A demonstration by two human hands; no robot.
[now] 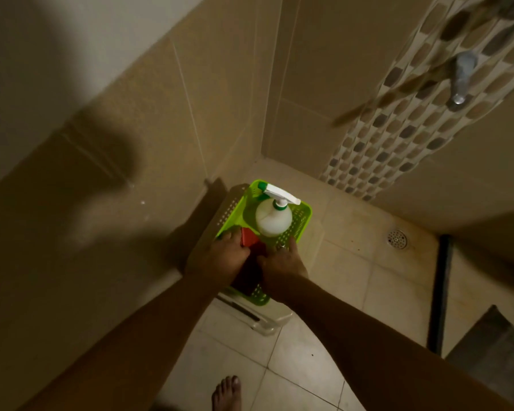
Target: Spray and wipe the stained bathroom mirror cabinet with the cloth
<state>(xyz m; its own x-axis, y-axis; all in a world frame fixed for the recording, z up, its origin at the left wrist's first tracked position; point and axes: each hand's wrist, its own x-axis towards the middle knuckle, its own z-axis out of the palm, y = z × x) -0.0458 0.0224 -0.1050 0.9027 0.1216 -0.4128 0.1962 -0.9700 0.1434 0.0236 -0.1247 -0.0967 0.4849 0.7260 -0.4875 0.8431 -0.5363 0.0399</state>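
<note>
Head view, tiled bathroom corner. A green perforated basket [302,222] sits on a white stool [267,321], its left rim close beside the left wall and its far end near the corner. The spray bottle [272,218] stands upright in the far half, nozzle reaching over the far rim. The red cloth [249,237] lies in the near half. Left hand [224,256] and right hand [281,262] meet over it, touching, fingers curled onto the cloth. Open floor tiles [347,262] extend rightward to the drain [397,239] and a dark threshold strip [441,292]; a bare foot [227,393] stands near the bottom edge
</note>
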